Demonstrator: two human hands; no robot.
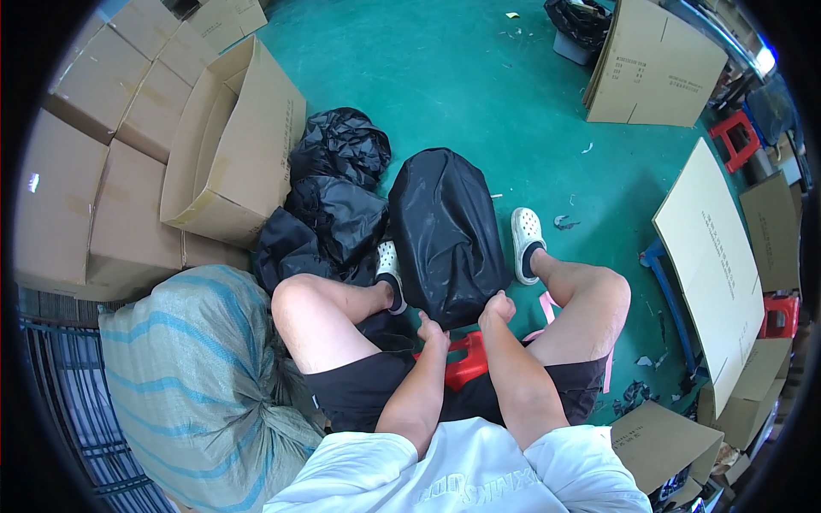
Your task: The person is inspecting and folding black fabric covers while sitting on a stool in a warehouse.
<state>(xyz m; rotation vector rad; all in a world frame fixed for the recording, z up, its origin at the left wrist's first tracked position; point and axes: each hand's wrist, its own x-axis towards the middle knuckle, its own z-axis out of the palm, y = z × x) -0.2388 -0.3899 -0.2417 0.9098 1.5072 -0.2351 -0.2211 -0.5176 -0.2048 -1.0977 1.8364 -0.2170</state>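
A large, bulging black bag (446,231) with a smooth, slightly shiny skin stands on the floor between my feet. My left hand (433,328) is closed on the near left corner of its lower edge. At the near right corner my right hand (498,309) is closed on the same edge. Both thumbs lie toward the bag, and the fingers are partly hidden. Against its left side lie crumpled black bags (338,214) in a heap. Below my wrists shows part of a red plastic stool (466,363).
An open cardboard box (256,137) and stacked cartons (128,205) stand at the left. Nearer lies a full striped woven sack (188,368). On the right, a cardboard sheet (714,274) rests on a blue frame (671,299). Flattened cartons (654,68) stand at the far right.
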